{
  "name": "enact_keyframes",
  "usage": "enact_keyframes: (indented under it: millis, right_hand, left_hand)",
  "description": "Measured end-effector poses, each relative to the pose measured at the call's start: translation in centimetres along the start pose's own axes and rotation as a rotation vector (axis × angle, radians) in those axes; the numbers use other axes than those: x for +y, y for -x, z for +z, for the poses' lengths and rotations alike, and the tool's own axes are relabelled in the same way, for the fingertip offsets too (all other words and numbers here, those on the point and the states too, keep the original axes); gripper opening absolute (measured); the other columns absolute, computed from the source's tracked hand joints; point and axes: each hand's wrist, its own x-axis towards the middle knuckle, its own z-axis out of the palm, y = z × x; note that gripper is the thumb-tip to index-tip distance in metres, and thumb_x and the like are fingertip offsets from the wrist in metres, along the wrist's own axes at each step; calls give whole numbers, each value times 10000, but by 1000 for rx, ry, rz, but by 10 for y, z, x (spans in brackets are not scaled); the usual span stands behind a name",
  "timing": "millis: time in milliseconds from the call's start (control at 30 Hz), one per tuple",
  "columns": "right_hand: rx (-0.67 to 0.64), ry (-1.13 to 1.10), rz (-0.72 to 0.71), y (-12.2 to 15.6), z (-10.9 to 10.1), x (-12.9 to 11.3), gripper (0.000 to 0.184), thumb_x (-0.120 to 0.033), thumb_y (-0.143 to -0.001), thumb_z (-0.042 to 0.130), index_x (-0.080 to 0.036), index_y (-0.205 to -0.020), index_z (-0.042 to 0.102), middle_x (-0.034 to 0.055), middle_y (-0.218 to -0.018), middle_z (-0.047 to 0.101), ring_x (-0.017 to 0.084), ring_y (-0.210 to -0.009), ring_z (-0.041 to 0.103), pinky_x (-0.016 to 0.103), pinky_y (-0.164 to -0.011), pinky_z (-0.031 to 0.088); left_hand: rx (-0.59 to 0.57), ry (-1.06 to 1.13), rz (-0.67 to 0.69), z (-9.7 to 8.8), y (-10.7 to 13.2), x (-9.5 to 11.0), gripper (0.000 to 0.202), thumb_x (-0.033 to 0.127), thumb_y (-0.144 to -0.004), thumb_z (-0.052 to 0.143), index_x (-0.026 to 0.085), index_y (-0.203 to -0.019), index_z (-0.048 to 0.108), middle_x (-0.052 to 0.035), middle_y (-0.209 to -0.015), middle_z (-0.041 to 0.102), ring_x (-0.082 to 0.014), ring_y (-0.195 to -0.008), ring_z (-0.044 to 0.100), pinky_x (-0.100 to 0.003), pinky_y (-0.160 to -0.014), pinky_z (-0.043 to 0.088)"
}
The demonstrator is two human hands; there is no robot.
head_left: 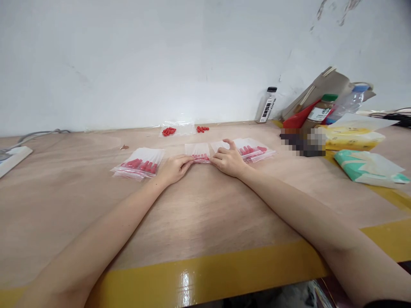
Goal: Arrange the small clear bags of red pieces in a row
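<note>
Between my hands a small clear plastic bag [197, 150] lies on the table, with several red pieces in a row along its near edge. My left hand [176, 167] pinches the left corner of that edge. At the right corner, my right hand [227, 161] has its fingers bent together on the bag, with one finger raised. To the left sits a stack of filled bags [138, 163] holding red pieces. Another pile of filled bags [253, 149] lies just right of my right hand, partly hidden by it. The exact shape of the red pieces is hard to make out.
Loose red pieces [202, 129] lie near the wall, beside another clear bag [183, 129] with red pieces on it. Bottles [266, 106], a grey bag [316, 92] and tissue packs [369, 167] stand at the right. A white power strip [15, 159] is at far left.
</note>
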Motion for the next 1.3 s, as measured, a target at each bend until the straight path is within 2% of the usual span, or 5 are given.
enact_keyframes:
  millis: [167,433,867,1033,1300]
  right_hand:
    - [23,24,-26,0,0,1,318,-86,-842,369,-199,-653,597,-55,-586,566,71,-603,396,411,-966,128]
    - [25,-23,52,3,-4,1,265,-125,-819,392,-198,-682,606,-51,-614,585,73,-601,411,408,-957,135]
    - [167,2,7,3,-5,2,276,-127,-874,401,-251,-771,625,-77,-706,638,60,-662,453,372,-941,165]
    - [134,-28,69,-3,-6,-7,291,-145,-880,372,-232,-745,615,-54,-687,621,78,-676,448,395,-947,150]
    - [83,-89,106,-10,-6,-22,296,-239,-896,347,-208,-791,622,-10,-694,603,114,-720,451,412,-946,142]
  left_hand:
    - [30,-107,85,1,1,-1,263,305,-857,504,174,-1055,616,-58,-1001,656,-164,-893,626,-282,-788,517]
    - [113,-326,225,4,5,-7,219,249,-886,451,204,-892,665,-25,-932,684,-139,-797,653,-250,-715,536]
    - [182,-243,183,-3,3,0,178,246,-858,486,188,-840,653,-20,-873,685,-122,-748,644,-231,-674,521]
    - [180,-271,207,-3,-5,11,157,238,-842,510,196,-909,646,-35,-903,682,-164,-813,633,-310,-741,507]
    - [180,-268,273,9,-12,18,184,216,-871,461,175,-867,641,-65,-869,674,-160,-785,628,-313,-716,512]
